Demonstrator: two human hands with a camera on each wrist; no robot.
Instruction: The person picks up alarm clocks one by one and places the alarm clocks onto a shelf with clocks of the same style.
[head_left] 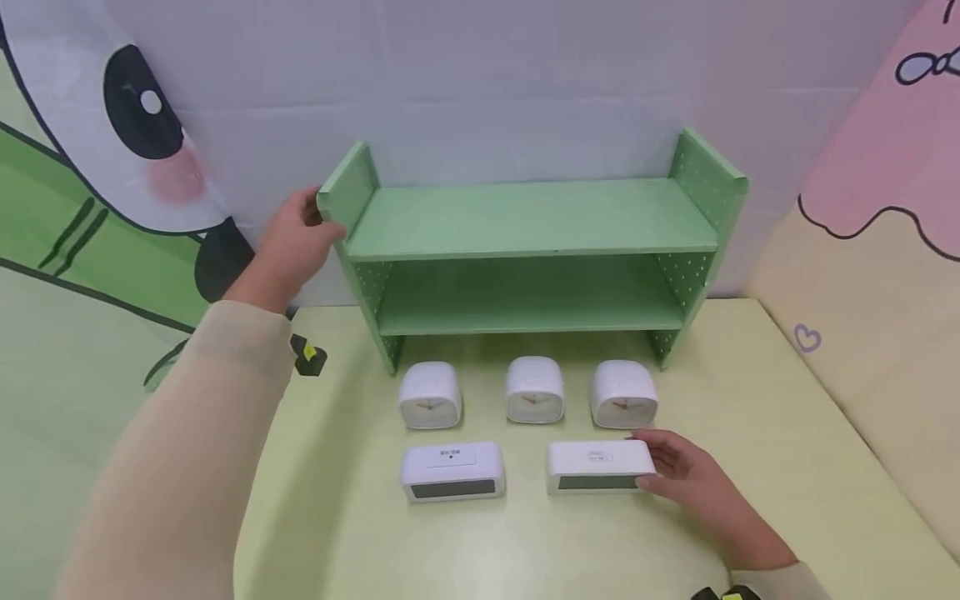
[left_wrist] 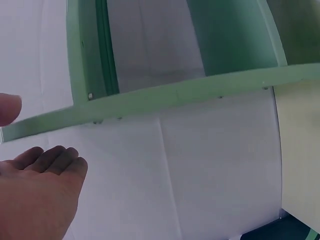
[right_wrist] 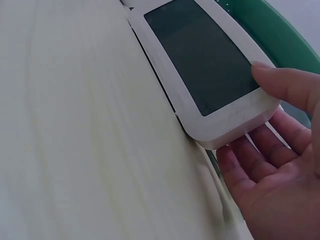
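Note:
The left hand point(head_left: 292, 242) is at the upper left side panel point(head_left: 351, 187) of a green two-tier shelf point(head_left: 532, 221). Its thumb is on one side of the panel's edge and its fingers point(left_wrist: 60, 159) on the other; the left wrist view shows a narrow gap between fingertips and panel. Low on the right, the right hand point(head_left: 693, 479) holds the right end of a white digital clock point(head_left: 600, 457). The thumb lies on the edge of its dark screen point(right_wrist: 200, 55), and the fingers point(right_wrist: 257, 155) curl round its back.
Another white digital clock point(head_left: 452, 458) stands to the left. Behind them is a row of white analog clocks: left point(head_left: 430, 379), middle point(head_left: 534, 375) and right point(head_left: 624, 379), just before the shelf. The pale table point(head_left: 360, 542) meets a cartoon-printed backdrop point(head_left: 525, 83).

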